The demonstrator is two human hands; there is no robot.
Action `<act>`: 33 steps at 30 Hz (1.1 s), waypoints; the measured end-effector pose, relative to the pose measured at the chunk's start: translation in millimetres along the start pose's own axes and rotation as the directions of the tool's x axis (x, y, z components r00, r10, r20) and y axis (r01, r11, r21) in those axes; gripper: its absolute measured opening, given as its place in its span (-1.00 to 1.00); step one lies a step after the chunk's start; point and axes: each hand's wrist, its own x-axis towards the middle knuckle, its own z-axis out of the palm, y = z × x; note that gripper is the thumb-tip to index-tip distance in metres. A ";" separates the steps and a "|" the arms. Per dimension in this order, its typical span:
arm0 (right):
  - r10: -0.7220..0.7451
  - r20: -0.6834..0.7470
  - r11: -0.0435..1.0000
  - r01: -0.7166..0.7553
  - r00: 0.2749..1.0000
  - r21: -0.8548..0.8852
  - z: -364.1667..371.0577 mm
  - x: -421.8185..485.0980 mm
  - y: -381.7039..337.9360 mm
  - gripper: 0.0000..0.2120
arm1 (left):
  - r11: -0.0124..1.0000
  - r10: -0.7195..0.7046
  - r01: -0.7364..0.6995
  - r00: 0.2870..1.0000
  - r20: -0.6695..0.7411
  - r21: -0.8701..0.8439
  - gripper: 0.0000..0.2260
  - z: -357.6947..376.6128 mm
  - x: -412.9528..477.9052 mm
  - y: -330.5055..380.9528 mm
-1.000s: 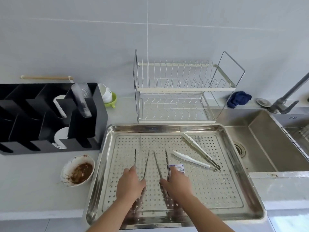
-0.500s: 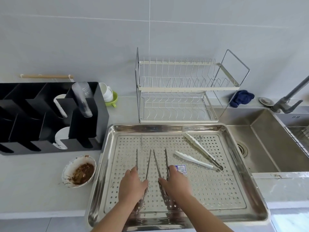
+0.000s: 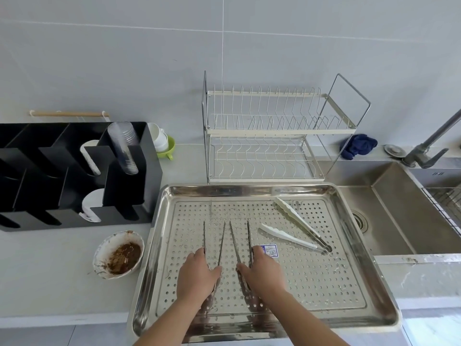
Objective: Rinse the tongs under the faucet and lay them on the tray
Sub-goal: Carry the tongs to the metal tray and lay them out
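Note:
Two pairs of thin metal tongs lie on the perforated steel tray, tips pointing away from me. My left hand is closed over the left tongs. My right hand is closed over the right tongs. A third pair, the white-tipped tongs, lies spread open at the tray's right side. The faucet stands at the far right above the sink.
A two-tier wire dish rack stands behind the tray. A black organizer with cups and lids fills the left counter. A small bowl with brown residue sits left of the tray. A blue cloth lies by the faucet.
Both hands stay on the two metal tongs on the tray; only the camera view has shifted slightly.

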 end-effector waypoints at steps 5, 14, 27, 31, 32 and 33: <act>0.001 0.016 1.000 -0.001 1.000 0.015 -2.2 -0.3 0.5 -0.55 | 1.000 -0.007 0.007 1.000 0.009 0.003 -0.34 -1.6 -0.4 1.5; 0.006 0.016 0.999 -0.007 1.000 0.051 -6.9 -1.7 0.9 -0.53 | 1.000 -0.026 0.026 1.000 -0.013 0.012 -0.44 -3.5 1.4 1.8; -0.044 -0.291 0.984 -0.009 0.956 -0.178 -80.5 26.5 60.0 -0.40 | 0.893 0.290 -0.261 0.957 -0.023 0.367 -0.54 -8.6 26.5 -39.1; 0.047 -0.119 0.943 -0.083 0.992 -0.322 -92.0 38.2 69.8 -0.11 | 0.853 0.337 -0.284 0.941 -0.045 0.437 -0.33 -2.3 22.0 -48.1; 0.046 -0.099 0.935 -0.078 0.994 -0.346 -90.0 39.4 70.9 -0.14 | 0.850 0.344 -0.289 0.938 -0.050 0.441 -0.29 -1.5 21.2 -50.0; 0.034 -0.104 0.927 -0.071 0.994 -0.368 -87.3 39.7 72.4 -0.18 | 0.849 0.345 -0.289 0.937 -0.050 0.442 -0.27 -0.8 20.8 -51.3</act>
